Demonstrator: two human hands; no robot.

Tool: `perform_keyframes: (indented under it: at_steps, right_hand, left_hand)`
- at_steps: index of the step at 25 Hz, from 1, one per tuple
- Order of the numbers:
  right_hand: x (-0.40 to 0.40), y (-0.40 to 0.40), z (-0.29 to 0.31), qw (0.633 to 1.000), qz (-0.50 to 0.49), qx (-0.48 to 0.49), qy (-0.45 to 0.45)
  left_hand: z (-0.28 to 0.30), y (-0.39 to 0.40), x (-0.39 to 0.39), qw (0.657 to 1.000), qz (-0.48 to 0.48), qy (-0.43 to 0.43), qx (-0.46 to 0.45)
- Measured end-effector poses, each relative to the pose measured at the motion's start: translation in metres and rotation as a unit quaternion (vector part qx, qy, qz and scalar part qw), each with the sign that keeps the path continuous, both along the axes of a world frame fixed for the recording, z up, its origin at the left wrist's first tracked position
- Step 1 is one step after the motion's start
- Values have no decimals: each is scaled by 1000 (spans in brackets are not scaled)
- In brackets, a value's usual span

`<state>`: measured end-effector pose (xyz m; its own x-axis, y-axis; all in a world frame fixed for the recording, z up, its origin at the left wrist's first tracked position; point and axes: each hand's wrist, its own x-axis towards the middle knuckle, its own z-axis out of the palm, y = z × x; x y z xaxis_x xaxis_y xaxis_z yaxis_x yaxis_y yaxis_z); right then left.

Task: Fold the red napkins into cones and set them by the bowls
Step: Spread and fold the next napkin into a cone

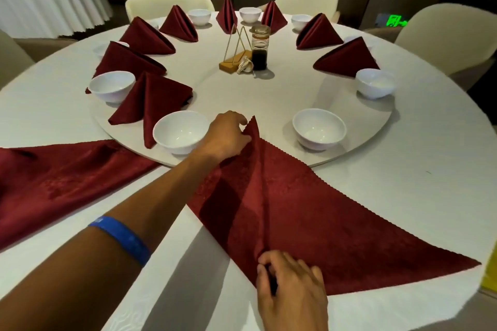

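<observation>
Pinching a dark-red napkin [309,209] — triangular, zigzag-edged — left hand [228,137] grips its tip, right hand [290,285] its near corner.

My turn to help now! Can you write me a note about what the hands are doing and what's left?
Left hand pinches the far tip of the napkin being folded; right hand pinches its near fold.
Done: eight cones stand by the bowls, the nearest on the left.
Left: finish this cone; another flat napkin waits at left. The two right-hand bowls seem to lack cones.
</observation>
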<state>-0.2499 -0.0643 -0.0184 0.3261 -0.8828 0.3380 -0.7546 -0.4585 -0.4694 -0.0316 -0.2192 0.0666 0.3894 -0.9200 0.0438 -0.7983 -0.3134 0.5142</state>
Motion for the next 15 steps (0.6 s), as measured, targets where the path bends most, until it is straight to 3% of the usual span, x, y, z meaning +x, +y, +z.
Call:
perform_keyframes:
  at_steps: [2, 5, 7, 10, 15]
  right_hand:
    - [-3, -2, -4, 1000, -2, 0, 5]
    - [-7, -4, -9, 1000, 8, -9, 4]
    - [-9, -3, -10, 1000, 12, -14, 8]
    - [-7, -1, -6, 999, 15, -18, 22]
    - [-9, 1, -4, 996, 23, -70, 50]
  left_hand:
    - [-7, 24, -14, 994, -15, -39, -102]
    - [-28, 100, -23, 975, 25, -14, -218]
    - [-47, 147, -10, 978, 88, -14, -186]
    - [-59, 171, 15, 984, 117, 73, -117]
    - [-59, 166, 30, 958, 120, 215, -150]
